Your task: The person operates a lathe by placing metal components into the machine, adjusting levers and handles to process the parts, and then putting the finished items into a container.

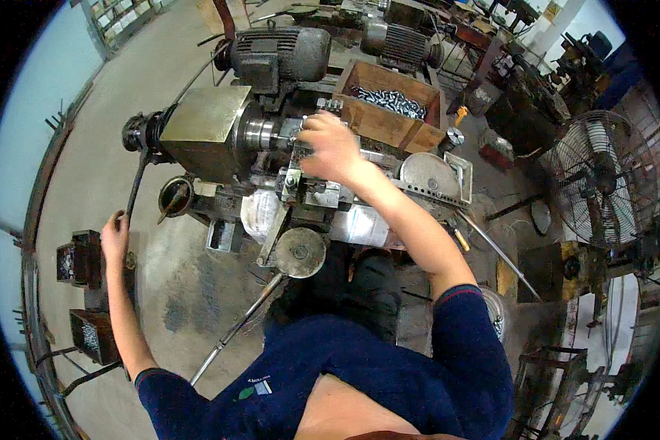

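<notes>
A belt-driven lathe [205, 132] with a box-like metal headstock cover stands in front of me. My right hand [328, 150] is over its tool slide [312, 192], just right of the shiny spindle chuck [260, 135]. Its fingers curl toward the chuck; whatever lies between them is too small and blurred to name. Out to the left, my left hand [115, 240] is closed around the lower end of a long dark lever [138, 183] that slopes down from the headstock's left end.
Behind the slide sits a wooden box [385, 125] of small shiny metal parts. A motor [282, 55] is at the back. Two bins of parts, one a dark box [92, 337], stand at left. A long-handled round plate [301, 253] is before me; a fan [601, 180] stands right.
</notes>
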Available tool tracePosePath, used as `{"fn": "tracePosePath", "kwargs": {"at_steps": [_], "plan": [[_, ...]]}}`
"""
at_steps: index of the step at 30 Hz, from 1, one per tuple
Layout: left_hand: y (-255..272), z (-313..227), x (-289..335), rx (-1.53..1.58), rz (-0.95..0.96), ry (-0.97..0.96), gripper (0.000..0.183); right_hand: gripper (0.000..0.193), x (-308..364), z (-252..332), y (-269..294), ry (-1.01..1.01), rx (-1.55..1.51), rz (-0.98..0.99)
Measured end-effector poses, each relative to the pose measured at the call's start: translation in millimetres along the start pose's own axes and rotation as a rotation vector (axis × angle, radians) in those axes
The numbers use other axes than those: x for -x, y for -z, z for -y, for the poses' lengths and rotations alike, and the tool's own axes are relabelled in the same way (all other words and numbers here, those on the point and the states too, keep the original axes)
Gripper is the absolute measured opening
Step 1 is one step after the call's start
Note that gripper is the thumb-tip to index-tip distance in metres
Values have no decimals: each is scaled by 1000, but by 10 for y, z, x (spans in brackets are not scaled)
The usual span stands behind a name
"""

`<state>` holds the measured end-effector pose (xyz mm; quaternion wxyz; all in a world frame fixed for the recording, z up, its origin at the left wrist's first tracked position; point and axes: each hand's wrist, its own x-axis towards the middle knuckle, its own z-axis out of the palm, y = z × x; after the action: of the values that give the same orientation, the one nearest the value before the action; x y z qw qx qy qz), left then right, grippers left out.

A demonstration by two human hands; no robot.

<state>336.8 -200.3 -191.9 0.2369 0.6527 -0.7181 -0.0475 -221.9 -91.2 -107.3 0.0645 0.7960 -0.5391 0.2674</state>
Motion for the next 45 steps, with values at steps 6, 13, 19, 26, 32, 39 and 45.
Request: {"fn": "tracePosePath", "kwargs": {"at_steps": [6, 13, 19, 26, 32, 39, 45], "plan": [[151, 11, 1010, -357, 56, 368, 51, 30, -695, 171, -580, -118, 305, 521], [-123, -803, 1540, -261, -66, 253, 44, 24, -648, 101, -731, -90, 217, 418], [125, -621, 1343, 64, 292, 225, 34, 22, -304, -23, -116, 41, 232, 43], [-293, -430, 737, 653, 401, 284, 22, 29, 346, -961, 720, -306, 389, 48], [-314, -260, 803, 606, 294, 228, 29, 49, 1223, -1100, 776, -591, 226, 133], [-351, -100, 713, 513, 305, 367, 34, 38, 4066, -831, 1352, -1194, 80, -73], [-406, -39, 689, 445, 375, 457, 46, 31, 6064, -307, 1459, -1815, 315, 254]]}}
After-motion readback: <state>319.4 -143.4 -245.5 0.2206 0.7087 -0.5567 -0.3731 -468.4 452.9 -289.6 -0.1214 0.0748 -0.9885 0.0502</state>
